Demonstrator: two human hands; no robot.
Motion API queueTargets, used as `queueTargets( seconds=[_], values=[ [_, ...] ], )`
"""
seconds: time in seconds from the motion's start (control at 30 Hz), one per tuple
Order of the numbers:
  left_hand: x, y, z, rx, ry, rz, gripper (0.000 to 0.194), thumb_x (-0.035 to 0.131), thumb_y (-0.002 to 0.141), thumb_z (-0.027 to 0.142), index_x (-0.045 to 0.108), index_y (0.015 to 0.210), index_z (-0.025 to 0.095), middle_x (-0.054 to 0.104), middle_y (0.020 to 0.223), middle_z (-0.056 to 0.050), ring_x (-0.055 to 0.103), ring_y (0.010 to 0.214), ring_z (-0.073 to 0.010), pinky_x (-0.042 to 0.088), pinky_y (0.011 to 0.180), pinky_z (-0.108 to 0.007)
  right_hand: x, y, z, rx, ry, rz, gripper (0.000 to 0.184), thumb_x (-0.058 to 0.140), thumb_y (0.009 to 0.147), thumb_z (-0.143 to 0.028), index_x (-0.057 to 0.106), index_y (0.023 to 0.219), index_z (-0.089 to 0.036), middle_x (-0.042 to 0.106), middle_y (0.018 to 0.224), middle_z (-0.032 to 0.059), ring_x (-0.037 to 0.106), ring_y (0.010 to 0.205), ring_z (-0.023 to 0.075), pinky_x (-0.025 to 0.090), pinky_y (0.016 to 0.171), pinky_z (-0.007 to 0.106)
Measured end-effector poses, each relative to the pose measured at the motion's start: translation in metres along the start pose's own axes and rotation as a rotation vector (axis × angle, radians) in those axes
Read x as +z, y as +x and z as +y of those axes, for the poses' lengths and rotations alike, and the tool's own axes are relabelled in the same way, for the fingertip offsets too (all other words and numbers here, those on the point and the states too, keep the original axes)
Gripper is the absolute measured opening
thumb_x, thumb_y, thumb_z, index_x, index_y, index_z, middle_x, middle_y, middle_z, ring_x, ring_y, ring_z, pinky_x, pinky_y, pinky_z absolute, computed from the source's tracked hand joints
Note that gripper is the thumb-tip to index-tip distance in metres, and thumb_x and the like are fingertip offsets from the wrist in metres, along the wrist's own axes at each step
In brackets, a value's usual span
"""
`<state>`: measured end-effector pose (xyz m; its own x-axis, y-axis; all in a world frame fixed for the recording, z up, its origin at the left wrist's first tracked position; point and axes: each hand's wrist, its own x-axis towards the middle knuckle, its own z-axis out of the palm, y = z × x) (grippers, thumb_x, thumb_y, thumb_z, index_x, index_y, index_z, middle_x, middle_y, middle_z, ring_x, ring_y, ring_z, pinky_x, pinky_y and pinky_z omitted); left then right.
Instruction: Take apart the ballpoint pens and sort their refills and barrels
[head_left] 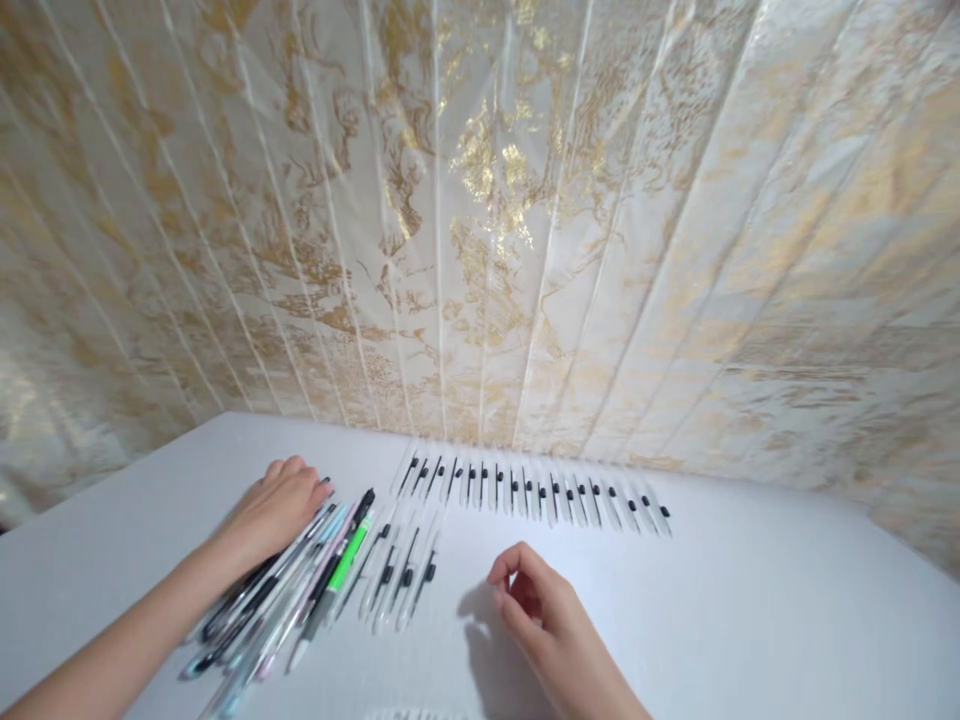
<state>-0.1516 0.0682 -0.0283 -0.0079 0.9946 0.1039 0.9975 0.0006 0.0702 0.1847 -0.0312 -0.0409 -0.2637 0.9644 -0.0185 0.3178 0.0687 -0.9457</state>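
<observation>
My left hand (281, 508) is at the far upper end of a loose pile of pens (300, 570), its fingers curled down. A dark pen end (325, 482) pokes out beside its fingertips; the hand covers the rest of that pen. The pile mixes clear, black, pale blue and pink pens, with a bright green one (349, 558) on its right side. To the right, my right hand (536, 610) hovers over the white surface, fingers curled and thumb close to the index finger, nothing visible in it. Between the hands lie several clear pens with black clips (405, 578).
A long row of clear, black-clipped pens (529, 490) lies side by side along the back of the white table (720, 610). Behind it rises a shiny curtain (480, 220) with gold patterns. A blurred pale object (412, 714) shows at the bottom edge.
</observation>
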Motion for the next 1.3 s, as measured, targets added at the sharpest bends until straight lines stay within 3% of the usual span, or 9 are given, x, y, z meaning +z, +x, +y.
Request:
queueTargets(
  seconds=[0.13, 0.2, 0.3, 0.4, 0.53, 0.83, 0.93, 1.1, 1.3],
  values=[
    [-0.039, -0.021, 0.037, 0.055, -0.295, -0.003, 0.036, 0.028, 0.089, 0.045, 0.045, 0.067, 0.023, 0.051, 0.071, -0.002, 0.052, 0.072, -0.0218, 0.044, 0.072, -0.034, -0.002, 0.006, 0.005, 0.016, 0.146, 0.086, 0.021, 0.049, 0.088, -0.040, 0.048, 0.079, -0.021, 0.040, 0.066, -0.0049, 0.036, 0.059, 0.0123, 0.030, 0.057, 0.025],
    [-0.050, -0.046, 0.079, 0.072, -0.772, -0.319, 0.044, 0.028, 0.090, 0.060, 0.042, 0.070, 0.023, 0.041, 0.060, 0.006, 0.040, 0.050, -0.0132, 0.036, 0.050, -0.025, -0.004, 0.007, 0.003, -0.018, 0.141, 0.123, 0.039, 0.043, 0.091, -0.053, 0.045, 0.069, -0.021, 0.037, 0.062, -0.0047, 0.035, 0.059, 0.0123, 0.029, 0.057, 0.026],
    [-0.038, -0.087, 0.150, 0.110, -1.168, -0.858, 0.044, 0.036, 0.088, 0.066, 0.045, 0.082, 0.023, 0.033, 0.054, 0.011, 0.026, 0.041, -0.0077, 0.024, 0.042, -0.021, -0.007, 0.003, 0.004, -0.057, 0.134, 0.120, 0.057, 0.032, 0.090, -0.066, 0.037, 0.056, -0.021, 0.033, 0.055, -0.0044, 0.033, 0.056, 0.0119, 0.027, 0.055, 0.026],
    [-0.005, -0.109, 0.191, 0.145, -1.293, -0.927, 0.041, 0.053, 0.083, 0.061, 0.043, 0.094, 0.023, 0.040, 0.058, 0.010, 0.030, 0.042, -0.0061, 0.021, 0.041, -0.020, -0.009, 0.000, 0.006, -0.023, 0.153, 0.052, 0.059, 0.041, 0.085, -0.069, 0.041, 0.055, -0.019, 0.037, 0.054, -0.0040, 0.035, 0.056, 0.0113, 0.029, 0.055, 0.025],
    [0.022, -0.113, 0.192, 0.096, -1.541, -0.855, 0.041, 0.059, 0.083, 0.059, 0.039, 0.094, 0.025, 0.044, 0.068, 0.010, 0.026, 0.042, -0.0023, 0.019, 0.039, -0.016, -0.011, 0.002, 0.006, 0.028, 0.082, -0.059, 0.058, 0.049, 0.082, -0.068, 0.046, 0.055, -0.018, 0.039, 0.054, -0.0044, 0.034, 0.055, 0.0102, 0.027, 0.052, 0.024],
    [0.037, -0.112, 0.186, 0.189, -1.673, -0.837, 0.042, 0.045, 0.089, 0.064, 0.040, 0.094, 0.023, 0.058, 0.055, 0.007, 0.045, 0.032, -0.0048, 0.026, 0.033, -0.012, -0.014, 0.000, 0.003, 0.060, 0.214, -0.161, 0.053, 0.054, 0.083, -0.063, 0.038, 0.057, -0.020, 0.029, 0.056, -0.0071, 0.027, 0.055, 0.0089, 0.022, 0.051, 0.023],
    [0.039, -0.114, 0.187, 0.194, -1.633, -0.803, 0.047, 0.055, 0.082, 0.066, 0.038, 0.092, 0.024, 0.063, 0.067, 0.004, 0.049, 0.037, -0.0047, 0.028, 0.034, -0.013, -0.017, 0.003, 0.005, 0.082, 0.204, -0.098, 0.051, 0.054, 0.083, -0.060, 0.038, 0.055, -0.020, 0.028, 0.054, -0.0073, 0.026, 0.053, 0.0088, 0.022, 0.051, 0.024],
    [0.035, -0.118, 0.185, 0.103, -1.494, -0.692, 0.045, 0.059, 0.082, 0.064, 0.041, 0.084, 0.023, 0.049, 0.061, 0.011, 0.035, 0.035, -0.0007, 0.023, 0.033, -0.012, -0.027, 0.010, 0.009, 0.080, 0.128, 0.105, 0.052, 0.052, 0.082, -0.057, 0.027, 0.052, -0.023, 0.020, 0.051, -0.0082, 0.020, 0.050, 0.0086, 0.018, 0.049, 0.026],
    [0.036, -0.116, 0.183, 0.100, -1.545, -0.843, 0.046, 0.041, 0.089, 0.067, 0.048, 0.086, 0.021, 0.038, 0.044, 0.013, 0.026, 0.029, -0.0033, 0.019, 0.030, -0.013, -0.038, 0.010, 0.002, 0.025, 0.123, 0.000, 0.052, 0.051, 0.084, -0.060, 0.028, 0.056, -0.023, 0.022, 0.055, -0.0078, 0.021, 0.052, 0.0092, 0.019, 0.050, 0.026]
  ],
)
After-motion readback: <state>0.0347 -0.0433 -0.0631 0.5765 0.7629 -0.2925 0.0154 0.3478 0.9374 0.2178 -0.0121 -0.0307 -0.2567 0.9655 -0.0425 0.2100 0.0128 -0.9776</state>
